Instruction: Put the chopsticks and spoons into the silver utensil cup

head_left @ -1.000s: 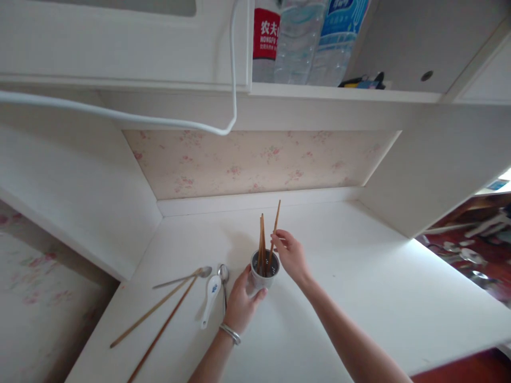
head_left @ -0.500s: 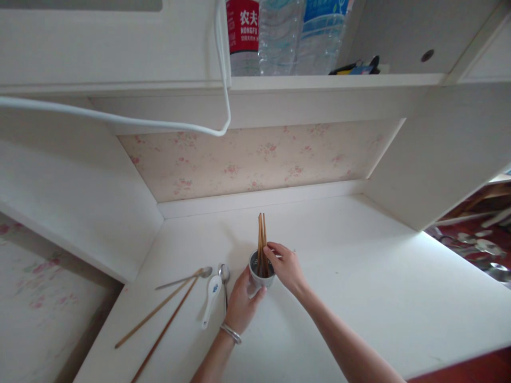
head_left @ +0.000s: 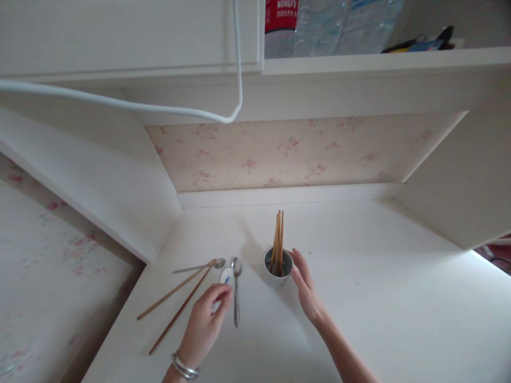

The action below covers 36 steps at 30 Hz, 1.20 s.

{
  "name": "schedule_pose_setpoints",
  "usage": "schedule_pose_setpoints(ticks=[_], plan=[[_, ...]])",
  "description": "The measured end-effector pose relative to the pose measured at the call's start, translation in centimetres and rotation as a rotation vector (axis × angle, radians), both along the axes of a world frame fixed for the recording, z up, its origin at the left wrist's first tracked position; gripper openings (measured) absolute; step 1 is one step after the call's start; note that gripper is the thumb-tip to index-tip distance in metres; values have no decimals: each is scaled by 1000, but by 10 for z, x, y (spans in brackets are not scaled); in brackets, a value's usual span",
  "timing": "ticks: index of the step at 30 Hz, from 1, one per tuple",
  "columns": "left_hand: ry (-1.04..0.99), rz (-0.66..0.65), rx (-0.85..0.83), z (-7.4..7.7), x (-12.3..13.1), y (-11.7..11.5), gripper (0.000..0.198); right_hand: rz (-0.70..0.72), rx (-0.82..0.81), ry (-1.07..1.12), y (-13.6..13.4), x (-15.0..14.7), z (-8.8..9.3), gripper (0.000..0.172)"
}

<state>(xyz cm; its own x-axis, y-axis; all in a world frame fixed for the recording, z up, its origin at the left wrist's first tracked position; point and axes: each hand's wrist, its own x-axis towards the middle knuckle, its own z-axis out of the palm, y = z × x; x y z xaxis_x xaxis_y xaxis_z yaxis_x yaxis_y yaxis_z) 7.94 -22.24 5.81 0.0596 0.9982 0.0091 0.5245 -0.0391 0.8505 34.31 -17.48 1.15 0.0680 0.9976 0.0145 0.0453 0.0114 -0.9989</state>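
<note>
My left hand (head_left: 207,314) is closed on the white ceramic soup spoon (head_left: 227,276), whose blue-marked bowl shows past my fingertips; its handle is mostly hidden. My right hand (head_left: 305,284) curls around the right side of a grey cup (head_left: 276,282), thumb in front and fingers behind. Several wooden chopsticks (head_left: 278,239) stand upright in the cup. Just right of the soup spoon lies a metal spoon (head_left: 237,292). To its left, a second metal spoon (head_left: 217,263) crosses the tips of a light chopstick (head_left: 171,294) and a reddish-brown chopstick (head_left: 179,312).
These things lie on a white tabletop (head_left: 383,319) with a side panel (head_left: 451,175) at right and another at left. Above is a shelf (head_left: 359,64) with plastic bottles (head_left: 319,26). A white cable (head_left: 179,110) hangs across the upper left.
My left hand has left the cup and moved left to the soup spoon. My right hand has let go of the chopsticks and moved to the cup's side. The view has shifted.
</note>
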Motion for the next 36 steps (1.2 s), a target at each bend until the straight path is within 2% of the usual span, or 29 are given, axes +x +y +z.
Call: schedule_pose_setpoints(ticks=[6,8,11,14,20,29,33,36], plan=[[490,189,-12,-16,-83,5,31,-10,68,73,-7,0,-18,54],[642,255,-62,-16,-99,6,34,-35,70,65,-7,-1,-20,53],[793,286,-246,-12,-111,9,42,-71,72,31,-7,-1,-22,50],[858,287,-370,-9,-116,13,45,-91,52,4,-8,0,-23,50],[915,282,-379,-5,-113,14,36,-87,16,17,-9,-1,-27,50],[1054,259,-393,31,-95,7,44,-110,23,43,-7,-3,-26,48],[1091,307,-373,45,-86,1,43,-109,17,11,-8,-3,-24,46],[1153,383,-261,52,-80,-1,42,-105,16,-9,-8,-2,-24,45]])
